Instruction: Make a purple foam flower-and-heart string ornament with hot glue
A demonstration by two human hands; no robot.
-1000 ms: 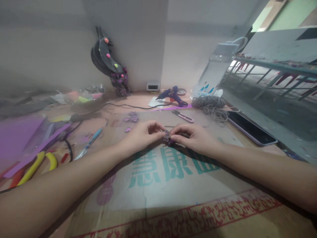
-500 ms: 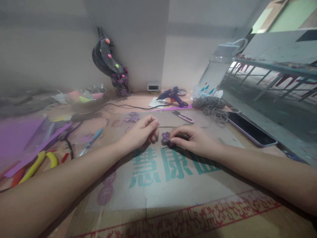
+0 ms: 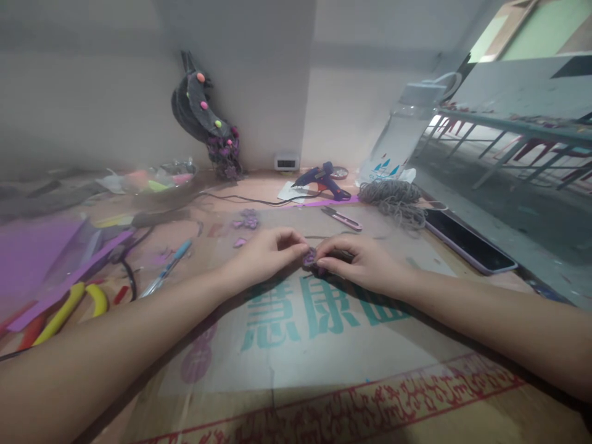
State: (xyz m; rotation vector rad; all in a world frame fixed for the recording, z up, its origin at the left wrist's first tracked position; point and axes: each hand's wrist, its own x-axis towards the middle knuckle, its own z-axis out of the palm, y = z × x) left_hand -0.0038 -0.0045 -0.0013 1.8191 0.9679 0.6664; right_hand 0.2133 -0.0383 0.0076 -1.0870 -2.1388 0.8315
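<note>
A small purple flower edged with grey yarn [image 3: 309,258] sits between my two hands, just above the printed cardboard [image 3: 296,364]. My right hand [image 3: 361,259] pinches its right side between thumb and fingertips. From the other side, my left hand [image 3: 272,253] closes thumb and forefinger on its left edge. The fingers hide part of the flower. Beyond my left hand lie several loose purple flower pieces [image 3: 247,219]. Pink-handled thread snips [image 3: 343,219] rest behind my right hand.
At the back are a blue glue gun [image 3: 324,182], a ball of grey yarn [image 3: 393,197] and a tall water bottle [image 3: 398,135]. A phone [image 3: 472,240] lies at the right edge. Purple sheets [image 3: 41,259] and a pen [image 3: 169,268] are left. A grey crescent ornament [image 3: 203,111] leans on the wall.
My left hand has moved right to the flower, and its thumb and forefinger now grip the left edge. My right hand keeps its pinch in nearly the same place.
</note>
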